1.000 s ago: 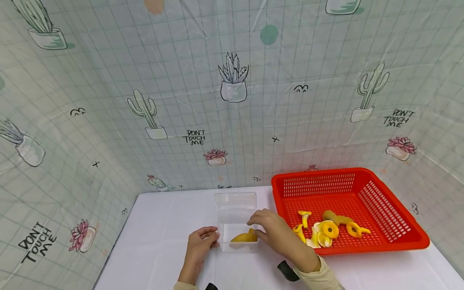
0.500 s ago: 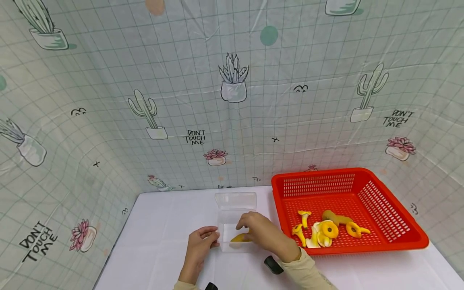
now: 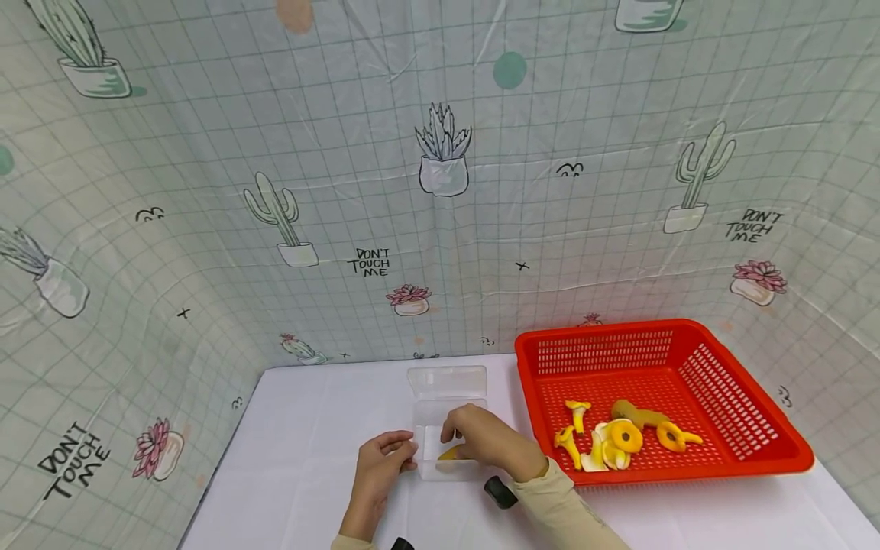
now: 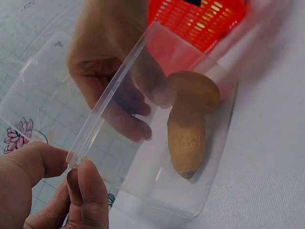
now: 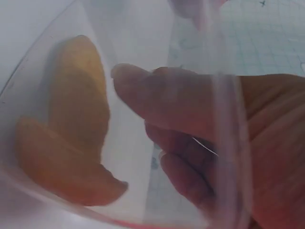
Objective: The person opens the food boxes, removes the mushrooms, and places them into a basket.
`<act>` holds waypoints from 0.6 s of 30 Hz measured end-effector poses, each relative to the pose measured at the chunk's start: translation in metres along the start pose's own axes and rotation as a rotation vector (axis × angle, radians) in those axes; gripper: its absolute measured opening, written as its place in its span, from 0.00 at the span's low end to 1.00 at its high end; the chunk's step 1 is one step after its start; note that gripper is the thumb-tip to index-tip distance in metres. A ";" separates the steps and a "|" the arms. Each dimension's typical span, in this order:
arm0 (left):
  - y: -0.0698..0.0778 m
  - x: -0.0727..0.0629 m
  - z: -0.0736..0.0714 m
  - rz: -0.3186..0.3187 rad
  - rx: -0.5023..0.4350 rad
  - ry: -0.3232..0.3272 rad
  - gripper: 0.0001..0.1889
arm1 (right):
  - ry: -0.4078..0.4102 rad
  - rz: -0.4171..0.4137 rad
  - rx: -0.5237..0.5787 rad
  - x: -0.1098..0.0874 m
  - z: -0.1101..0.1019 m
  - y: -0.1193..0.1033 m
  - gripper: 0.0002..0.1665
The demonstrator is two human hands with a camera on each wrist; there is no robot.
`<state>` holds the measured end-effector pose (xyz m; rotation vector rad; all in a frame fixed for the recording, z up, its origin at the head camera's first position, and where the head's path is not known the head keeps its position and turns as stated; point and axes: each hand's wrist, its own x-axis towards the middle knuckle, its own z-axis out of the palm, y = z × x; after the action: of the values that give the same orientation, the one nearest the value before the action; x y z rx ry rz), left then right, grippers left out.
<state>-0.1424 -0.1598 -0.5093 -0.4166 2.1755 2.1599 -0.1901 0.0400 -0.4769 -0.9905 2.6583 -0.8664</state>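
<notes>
Yellow piece lying inside clear box, table centre. Left hand pinching box rim at 9 o'clock. Right hand reaching into box over the piece, fingers loose, seemingly grasping nothing. Red basket with yellow pieces at 3 o'clock. Open lid at 12.

A clear plastic box sits on the white desk, left of a red slotted plastic basket; a yellow mushroom-shaped toy lies in the box.

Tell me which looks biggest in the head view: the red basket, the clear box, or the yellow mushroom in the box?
1. red basket
2. clear box
3. yellow mushroom, mostly hidden under the right hand
</notes>
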 end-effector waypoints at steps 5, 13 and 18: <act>0.001 -0.001 0.000 0.002 -0.005 -0.009 0.17 | -0.026 0.014 -0.056 0.004 0.003 0.001 0.11; 0.001 -0.001 0.000 0.004 -0.009 -0.009 0.17 | -0.054 0.007 -0.124 0.010 0.003 -0.002 0.07; 0.003 -0.003 0.001 0.013 -0.022 -0.009 0.17 | -0.072 0.015 -0.183 0.013 0.005 -0.004 0.05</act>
<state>-0.1399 -0.1584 -0.5057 -0.3941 2.1573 2.1897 -0.1964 0.0268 -0.4781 -1.0186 2.7170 -0.5803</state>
